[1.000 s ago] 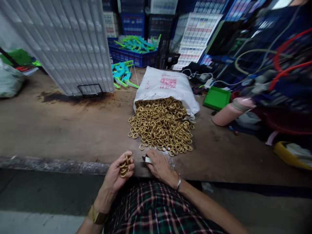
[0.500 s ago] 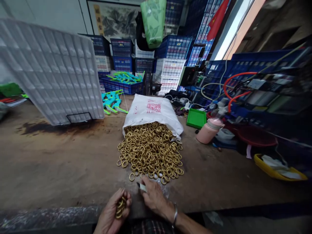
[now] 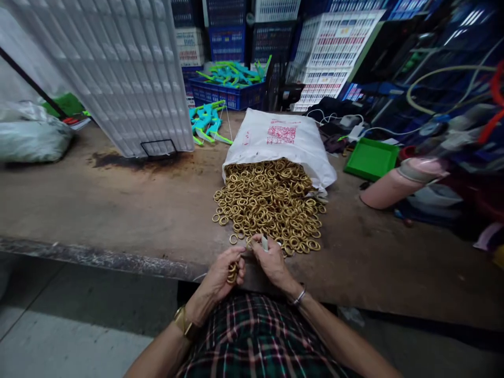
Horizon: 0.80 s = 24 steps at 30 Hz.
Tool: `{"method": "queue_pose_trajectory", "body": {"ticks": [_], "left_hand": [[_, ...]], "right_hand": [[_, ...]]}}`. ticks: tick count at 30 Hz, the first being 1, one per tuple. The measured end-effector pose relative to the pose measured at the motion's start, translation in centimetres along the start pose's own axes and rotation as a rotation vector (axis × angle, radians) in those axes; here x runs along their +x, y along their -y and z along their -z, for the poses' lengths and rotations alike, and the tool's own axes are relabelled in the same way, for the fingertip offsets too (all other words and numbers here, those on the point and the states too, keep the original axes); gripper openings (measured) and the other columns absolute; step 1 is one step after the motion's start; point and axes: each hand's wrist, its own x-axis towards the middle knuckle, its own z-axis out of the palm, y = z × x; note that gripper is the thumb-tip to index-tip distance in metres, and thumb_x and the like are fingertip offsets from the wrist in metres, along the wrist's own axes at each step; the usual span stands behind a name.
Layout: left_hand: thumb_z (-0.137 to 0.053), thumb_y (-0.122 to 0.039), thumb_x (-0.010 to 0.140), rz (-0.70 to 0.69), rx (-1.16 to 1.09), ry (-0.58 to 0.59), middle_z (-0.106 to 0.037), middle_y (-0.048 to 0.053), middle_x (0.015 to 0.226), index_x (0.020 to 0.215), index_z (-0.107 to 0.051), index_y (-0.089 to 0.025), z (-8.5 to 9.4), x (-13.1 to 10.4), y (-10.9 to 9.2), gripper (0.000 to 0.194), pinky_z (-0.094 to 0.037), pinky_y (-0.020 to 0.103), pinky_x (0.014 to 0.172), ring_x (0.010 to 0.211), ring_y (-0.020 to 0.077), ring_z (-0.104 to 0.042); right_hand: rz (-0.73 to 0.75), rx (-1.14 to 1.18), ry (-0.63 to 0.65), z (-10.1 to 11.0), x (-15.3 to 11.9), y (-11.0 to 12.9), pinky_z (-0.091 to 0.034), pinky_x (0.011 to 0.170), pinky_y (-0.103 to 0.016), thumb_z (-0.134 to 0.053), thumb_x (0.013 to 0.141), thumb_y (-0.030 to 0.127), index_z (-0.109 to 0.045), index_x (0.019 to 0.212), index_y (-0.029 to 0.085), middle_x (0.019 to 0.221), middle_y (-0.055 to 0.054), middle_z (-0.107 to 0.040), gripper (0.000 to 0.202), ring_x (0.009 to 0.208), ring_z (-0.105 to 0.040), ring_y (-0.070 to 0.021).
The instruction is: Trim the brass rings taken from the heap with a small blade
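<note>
Several gold-coloured rings [image 3: 232, 273] are cupped in my left hand [image 3: 222, 272], whose curled fingers close round them. My right hand [image 3: 273, 262] is closed on a short pale tool with a dark tip [image 3: 265, 243]; its exact kind is unclear. A single ring [image 3: 249, 244] shows at the right fingertips, and the left thumb and forefinger reach close to it. Just beyond both hands spreads a heap of the same rings [image 3: 271, 205]. They spill from the mouth of a white sack [image 3: 260, 139] with red print, lying on its side on the brown table [image 3: 157, 210].
A tall ribbed translucent panel [image 3: 118, 79] stands at the left in a black wire holder [image 3: 159, 148]. Turquoise and green toy parts [image 3: 207, 123] lie behind. To the right are a green tray [image 3: 372, 159] and a pink bottle [image 3: 394, 184]. Stacked crates [image 3: 334, 47] line the back.
The view has tipped down, showing more of my lap and the table's front edge. My left hand has moved forward beside the right, and their fingertips now nearly meet at a ring.
</note>
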Motion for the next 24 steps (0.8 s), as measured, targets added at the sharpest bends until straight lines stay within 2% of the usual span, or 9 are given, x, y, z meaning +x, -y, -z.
{"method": "queue_pose_trajectory", "body": {"ticks": [3, 7, 10, 17, 24], "left_hand": [[-0.063, -0.028, 0.069, -0.025, 0.022, 0.015, -0.054, -0.001, 0.061, 0.088, -0.053, -0.015, -0.18, 0.21, 0.09, 0.024, -0.035, 0.015, 0.037, 0.047, 0.0078, -0.05], [-0.066, -0.03, 0.068, -0.033, 0.001, -0.021, -0.056, -0.001, 0.068, 0.091, -0.053, -0.016, -0.75, 0.43, 0.0, 0.03, -0.035, 0.014, 0.038, 0.05, 0.0065, -0.051], [-0.068, -0.034, 0.067, -0.064, 0.002, -0.038, -0.054, -0.002, 0.066, 0.09, -0.053, -0.016, -0.99, 0.52, 0.12, 0.033, -0.033, 0.013, 0.037, 0.048, 0.0054, -0.049], [-0.065, -0.039, 0.069, -0.177, 0.157, -0.106, -0.055, -0.003, 0.064, 0.077, -0.052, -0.015, -0.82, 0.56, 0.71, 0.029, -0.032, 0.013, 0.037, 0.046, 0.0041, -0.045], [-0.059, -0.042, 0.072, -0.292, 0.473, -0.172, -0.057, -0.002, 0.062, 0.075, -0.055, -0.015, -0.62, 0.13, 0.91, 0.027, -0.035, 0.015, 0.039, 0.046, 0.0048, -0.044]], "right_hand": [[-0.022, 0.088, 0.016, -0.03, -0.01, -0.21, -0.03, 0.044, -0.021, -0.053, 0.073, 0.038, -0.055, 0.076, 0.019, 0.048, 0.008, -0.04, 0.019, 0.043, -0.034, -0.0076], [-0.115, 0.289, 0.086, -0.05, -0.14, -0.34, -0.025, 0.038, -0.019, -0.055, 0.072, 0.041, -0.052, 0.08, 0.02, 0.047, 0.01, -0.04, 0.023, 0.038, -0.029, -0.0058], [-0.129, 0.347, 0.115, -0.09, -0.32, -0.46, -0.023, 0.035, -0.018, -0.056, 0.072, 0.042, -0.051, 0.081, 0.019, 0.048, 0.009, -0.042, 0.025, 0.036, -0.028, -0.0047], [-0.126, 0.313, 0.173, -0.08, -0.78, -0.28, -0.024, 0.035, -0.018, -0.055, 0.073, 0.04, -0.055, 0.079, 0.018, 0.052, 0.007, -0.048, 0.023, 0.037, -0.032, -0.0042], [-0.087, 0.133, 0.22, -0.25, -0.92, -0.3, -0.026, 0.037, -0.018, -0.049, 0.077, 0.042, -0.052, 0.065, 0.018, 0.05, 0.006, -0.049, 0.027, 0.038, -0.034, -0.0049]]}}
